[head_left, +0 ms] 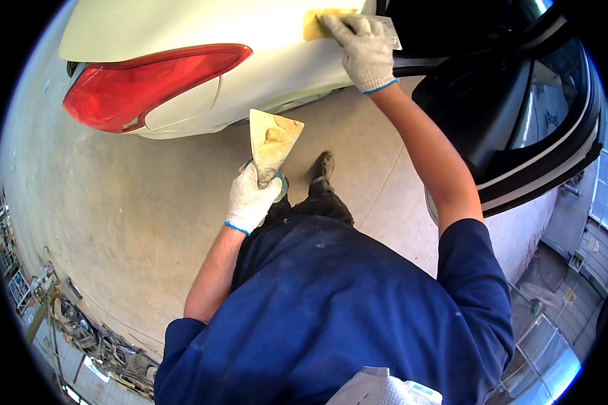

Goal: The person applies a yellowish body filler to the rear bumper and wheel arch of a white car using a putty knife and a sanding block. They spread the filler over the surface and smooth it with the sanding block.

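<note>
Scraper (pixel 275 135)'s at this person's 11 o'clock, blade aimed at 12. Left hand (pixel 252 199) has its fingers wrapped round the handle, right spot imo: probably light, blade a bit springy, slick under that yellow goo (pixel 274 136). Right hand (pixel 368 54), past 12, lays slightly spread fingers by a grey plate (pixel 394 34); can't tell if they're pinching.

Ahead of the navy shirt (pixel 344 297) and toward its left side, the pale-gloved left hand (pixel 251 201) was curled in a grip, the bare left forearm (pixel 213 273) angling forward from the shirt. The right arm (pixel 429 148) stretched much farther ahead of the shirt, elbow slightly bent, the gloved right hand (pixel 369 57) showing its back.
</note>
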`<move>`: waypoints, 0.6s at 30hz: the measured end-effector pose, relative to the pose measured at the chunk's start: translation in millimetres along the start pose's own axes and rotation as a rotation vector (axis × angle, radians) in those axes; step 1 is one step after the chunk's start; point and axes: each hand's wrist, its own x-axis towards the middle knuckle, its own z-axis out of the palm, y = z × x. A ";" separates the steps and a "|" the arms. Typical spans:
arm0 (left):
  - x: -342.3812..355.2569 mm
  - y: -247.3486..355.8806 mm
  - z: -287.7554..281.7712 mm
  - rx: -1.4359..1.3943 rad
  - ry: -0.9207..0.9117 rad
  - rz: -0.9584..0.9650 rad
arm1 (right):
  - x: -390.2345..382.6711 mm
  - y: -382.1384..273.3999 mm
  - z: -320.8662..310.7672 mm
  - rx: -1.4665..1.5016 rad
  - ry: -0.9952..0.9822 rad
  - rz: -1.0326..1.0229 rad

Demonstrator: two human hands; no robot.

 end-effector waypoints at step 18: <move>0.9 18.5 -5.6 0.185 -0.008 0.048 | -8.0 -47.2 -3.5 -0.021 -0.064 -0.012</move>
